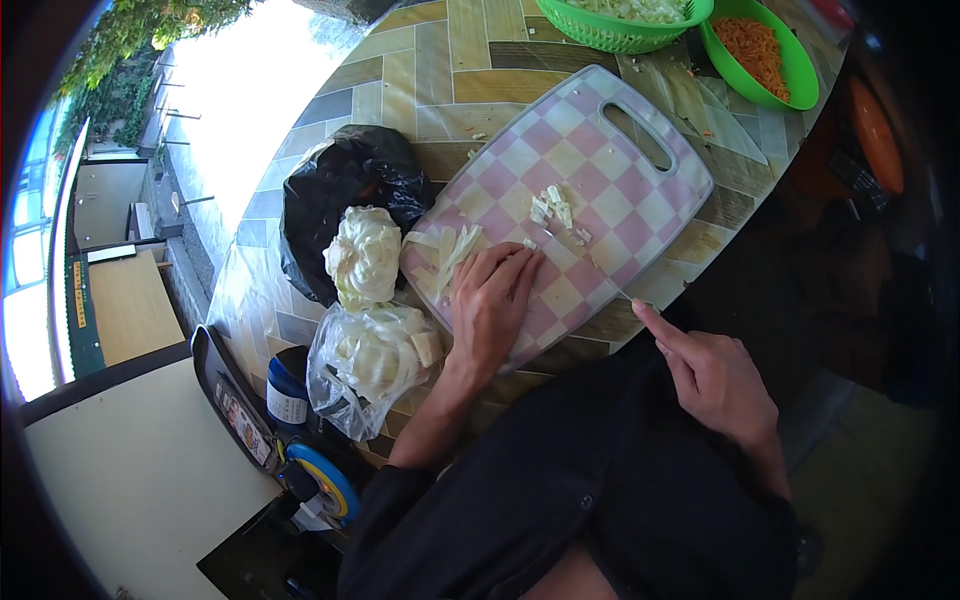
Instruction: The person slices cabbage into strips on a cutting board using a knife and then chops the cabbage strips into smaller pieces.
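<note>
In the head view, the left hand (490,315) is on the checked board (560,130), fingers bent and close together, pressing down on pale strips (455,250). The right hand (715,380) is curled around a knife (620,291), with one finger stretched out along it. Some cutting looks done: little white bits (552,207) sit on the board, and a green basket (600,36) has pale shreds and a green bowl (785,92) has orange ones. The strips look like they are left to chop, and a big white leafy lump (362,255) lies by the black bag (310,215). The knife's handle is hidden and its thin blade is hard to see. The top edge cuts off the basket, and I can't tell what the clear bag (372,368) holds
</note>
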`<state>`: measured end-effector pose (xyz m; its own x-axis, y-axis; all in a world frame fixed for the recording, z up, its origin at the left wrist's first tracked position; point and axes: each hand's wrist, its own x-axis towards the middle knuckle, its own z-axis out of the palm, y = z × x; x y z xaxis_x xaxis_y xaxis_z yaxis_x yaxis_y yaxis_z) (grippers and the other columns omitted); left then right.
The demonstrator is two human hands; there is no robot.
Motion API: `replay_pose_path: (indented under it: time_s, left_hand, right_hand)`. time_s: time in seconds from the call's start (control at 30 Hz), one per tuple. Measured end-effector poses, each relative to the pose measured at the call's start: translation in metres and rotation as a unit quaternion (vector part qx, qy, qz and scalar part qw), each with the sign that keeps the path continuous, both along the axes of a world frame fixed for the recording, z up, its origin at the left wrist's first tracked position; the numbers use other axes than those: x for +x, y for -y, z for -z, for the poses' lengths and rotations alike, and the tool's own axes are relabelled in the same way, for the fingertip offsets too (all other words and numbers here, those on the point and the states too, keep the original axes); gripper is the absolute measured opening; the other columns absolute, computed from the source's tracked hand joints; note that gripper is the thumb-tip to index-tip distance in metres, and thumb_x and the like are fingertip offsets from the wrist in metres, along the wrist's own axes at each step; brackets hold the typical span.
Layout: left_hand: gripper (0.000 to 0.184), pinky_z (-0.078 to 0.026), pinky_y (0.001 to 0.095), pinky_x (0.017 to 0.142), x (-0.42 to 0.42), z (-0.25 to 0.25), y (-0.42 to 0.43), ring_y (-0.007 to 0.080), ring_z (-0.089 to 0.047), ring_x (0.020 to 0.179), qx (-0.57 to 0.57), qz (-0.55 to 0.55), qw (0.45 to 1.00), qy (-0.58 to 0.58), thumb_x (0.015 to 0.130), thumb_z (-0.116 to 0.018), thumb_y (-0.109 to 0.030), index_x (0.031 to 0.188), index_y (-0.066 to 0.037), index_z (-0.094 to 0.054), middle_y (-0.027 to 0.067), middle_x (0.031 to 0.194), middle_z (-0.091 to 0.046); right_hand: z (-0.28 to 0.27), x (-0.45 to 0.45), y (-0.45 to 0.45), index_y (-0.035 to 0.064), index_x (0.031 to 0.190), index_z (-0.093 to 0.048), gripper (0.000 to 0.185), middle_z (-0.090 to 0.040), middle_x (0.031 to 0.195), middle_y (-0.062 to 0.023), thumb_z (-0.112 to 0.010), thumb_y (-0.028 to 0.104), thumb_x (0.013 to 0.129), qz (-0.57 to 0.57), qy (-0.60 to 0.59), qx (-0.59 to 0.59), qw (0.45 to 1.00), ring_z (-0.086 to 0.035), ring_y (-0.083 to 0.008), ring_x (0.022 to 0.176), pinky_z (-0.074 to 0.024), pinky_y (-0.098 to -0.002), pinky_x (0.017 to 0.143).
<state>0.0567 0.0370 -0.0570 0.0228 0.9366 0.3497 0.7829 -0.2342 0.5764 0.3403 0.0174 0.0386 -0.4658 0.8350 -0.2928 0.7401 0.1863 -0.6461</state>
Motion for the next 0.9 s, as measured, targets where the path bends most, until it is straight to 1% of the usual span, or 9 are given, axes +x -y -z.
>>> replay_pose_path:
  time_s: [0.17,0.23,0.37,0.47,0.57,0.63,0.73,0.9]
  left_hand:
    - [0.015,-0.053,0.0413,0.083,0.001,-0.005,0.003,0.0266,-0.069,0.090,-0.032,0.012,0.999,0.002,0.090,-0.081,-0.006,0.105,-0.002,-0.080,0.0084,0.111,-0.072]
    - [0.016,-0.054,0.0413,0.083,0.001,-0.004,0.004,0.0268,-0.070,0.091,-0.037,0.006,0.999,0.011,0.090,-0.081,-0.005,0.105,-0.001,-0.080,0.0090,0.112,-0.072]
    - [0.017,-0.055,0.0411,0.083,0.000,-0.004,0.004,0.0277,-0.070,0.092,-0.041,0.003,0.999,0.018,0.089,-0.080,-0.003,0.106,-0.001,-0.079,0.0092,0.111,-0.071]
    - [0.016,-0.055,0.0414,0.084,0.001,-0.004,0.005,0.0284,-0.070,0.092,-0.046,0.004,0.999,0.025,0.089,-0.080,-0.002,0.106,-0.001,-0.079,0.0094,0.111,-0.071]
    - [0.016,-0.055,0.0422,0.084,0.000,-0.002,0.005,0.0290,-0.070,0.092,-0.048,-0.003,0.998,0.029,0.089,-0.080,-0.003,0.105,-0.002,-0.079,0.0097,0.111,-0.071]
    - [0.016,-0.055,0.0426,0.084,0.001,-0.004,0.005,0.0293,-0.070,0.093,-0.044,-0.004,0.999,0.026,0.089,-0.081,-0.004,0.105,-0.002,-0.079,0.0098,0.110,-0.071]
    - [0.016,-0.055,0.0429,0.084,0.002,-0.009,0.004,0.0300,-0.070,0.092,-0.068,-0.018,0.997,0.022,0.089,-0.081,-0.005,0.105,-0.002,-0.080,0.0098,0.108,-0.072]
    - [0.016,-0.055,0.0424,0.084,0.002,-0.002,0.001,0.0303,-0.070,0.093,-0.023,-0.015,0.999,0.037,0.089,-0.082,-0.006,0.105,-0.002,-0.080,0.0099,0.106,-0.073]
  right_hand:
    - [-0.007,0.003,-0.001,0.0328,0.160,-0.051,0.058,-0.060,0.066,-0.0156,-0.059,0.015,0.105,-0.013,-0.014,-0.025,1.000,-0.064,-0.0369,0.060,-0.0527,-0.0508,0.060]
    - [-0.008,0.003,-0.002,0.0328,0.160,-0.051,0.058,-0.060,0.066,-0.0156,-0.059,0.015,0.105,-0.023,-0.001,-0.038,0.999,-0.064,-0.0371,0.060,-0.0527,-0.0507,0.060]
    - [-0.005,0.001,-0.003,0.0325,0.160,-0.052,0.057,-0.060,0.065,-0.0153,-0.059,0.017,0.106,-0.031,0.003,-0.048,0.998,-0.064,-0.0378,0.059,-0.0532,-0.0515,0.061]
    - [0.006,-0.006,-0.005,0.0326,0.160,-0.052,0.057,-0.060,0.065,-0.0154,-0.060,0.017,0.106,-0.034,-0.005,-0.033,0.999,-0.065,-0.0383,0.060,-0.0538,-0.0527,0.061]
    - [0.011,-0.017,-0.008,0.0331,0.159,-0.052,0.056,-0.061,0.065,-0.0157,-0.059,0.018,0.105,-0.042,0.012,-0.012,0.999,-0.066,-0.0386,0.061,-0.0541,-0.0539,0.062]
    - [0.008,-0.013,-0.006,0.0336,0.160,-0.052,0.058,-0.061,0.066,-0.0160,-0.060,0.017,0.105,-0.037,0.002,-0.026,0.999,-0.066,-0.0385,0.061,-0.0543,-0.0534,0.062]
    - [0.000,0.004,-0.002,0.0335,0.160,-0.051,0.059,-0.061,0.067,-0.0160,-0.060,0.015,0.104,-0.031,-0.010,-0.038,0.999,-0.066,-0.0380,0.061,-0.0542,-0.0521,0.062]
    - [0.001,0.004,-0.001,0.0320,0.160,-0.052,0.060,-0.060,0.066,-0.0153,-0.061,0.013,0.104,-0.013,-0.002,-0.013,1.000,-0.064,-0.0368,0.061,-0.0525,-0.0504,0.061]
